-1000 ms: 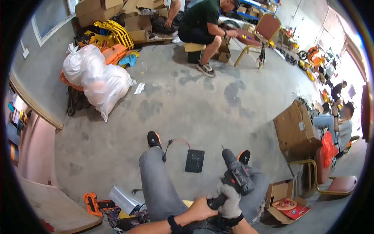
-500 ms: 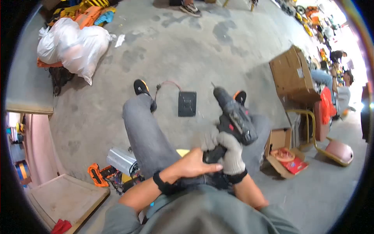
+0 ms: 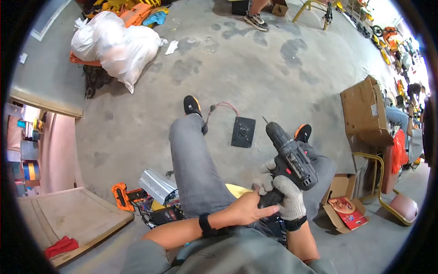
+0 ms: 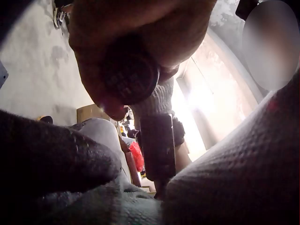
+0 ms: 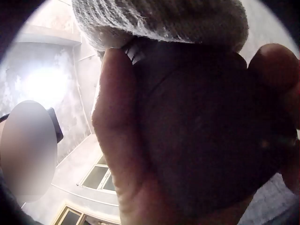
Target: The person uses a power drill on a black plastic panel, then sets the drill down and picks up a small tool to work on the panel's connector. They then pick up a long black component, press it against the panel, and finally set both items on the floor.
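Note:
A black and grey cordless drill (image 3: 292,160) is held over my lap, its bit pointing forward and to the left. My right hand (image 3: 290,197), in a whitish knitted glove, grips the drill by its handle. My bare left hand (image 3: 241,208) holds the dark base (image 3: 271,199) of the drill, below the gloved hand. In the right wrist view bare fingers (image 5: 117,117) curl round that dark base (image 5: 201,126), under the glove's ribbed cuff (image 5: 164,21). On the floor between my feet lies a black square plate (image 3: 243,132) with a red wire.
By my left leg are a silver metal box (image 3: 157,186), an orange tool (image 3: 120,196) and tangled wires. A wooden panel (image 3: 77,219) is at the left. To my right stand an opened pizza-printed box (image 3: 344,212), a large carton (image 3: 365,107) and a chair (image 3: 401,208). White bags (image 3: 121,50) lie far left.
The head view has tipped down, then swung slightly left, so the scene shifts in frame. Both hands stay on the drill, over the lap.

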The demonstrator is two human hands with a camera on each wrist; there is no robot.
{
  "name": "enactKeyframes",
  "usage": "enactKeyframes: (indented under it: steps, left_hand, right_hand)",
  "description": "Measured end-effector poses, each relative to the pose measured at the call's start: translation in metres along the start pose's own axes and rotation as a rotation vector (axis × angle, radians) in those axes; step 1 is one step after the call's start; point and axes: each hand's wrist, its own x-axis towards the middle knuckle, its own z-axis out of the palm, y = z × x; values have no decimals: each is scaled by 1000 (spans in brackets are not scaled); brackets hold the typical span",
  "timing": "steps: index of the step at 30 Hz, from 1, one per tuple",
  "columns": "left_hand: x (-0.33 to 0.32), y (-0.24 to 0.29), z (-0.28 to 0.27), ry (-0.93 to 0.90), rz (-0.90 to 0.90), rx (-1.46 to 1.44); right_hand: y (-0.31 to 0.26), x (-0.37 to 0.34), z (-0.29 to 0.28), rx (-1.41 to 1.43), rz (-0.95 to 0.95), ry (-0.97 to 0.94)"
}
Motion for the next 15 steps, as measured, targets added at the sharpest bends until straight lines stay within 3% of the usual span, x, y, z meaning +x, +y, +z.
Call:
enactKeyframes:
  steps: [1,3,5,6,7,9,12,14,15]
  left_hand:
    - [3,-4,1,13,0,9]
    - [3,-4,6,158,225,8]
    - [0,1,1,43,63,6]
    - [-1,3,-1,70,118,21]
    - [-2,1,2,90,164,26]
    - [3,-11,4,76,93,96]
    - [0,-7,1,35,62,13]
    - [-3,-10,-7,2,184,118]
    - [-4,-8,-18,-21,-4,216]
  right_hand:
    - [1,0,-4,-11,22,-11]
    - [1,1,-7,11,45,-35]
    - [3,-3,-6,32,67,22]
    - [3,-6,9,160,15,92]
    - [3,-5,4,103,28,71]
    - [8,-8,6,189,43,98]
    - [3,-11,5,-2,38,130]
    - [5,-13,0,-60,39,123]
    - [8,-13,-2,-54,29,80]
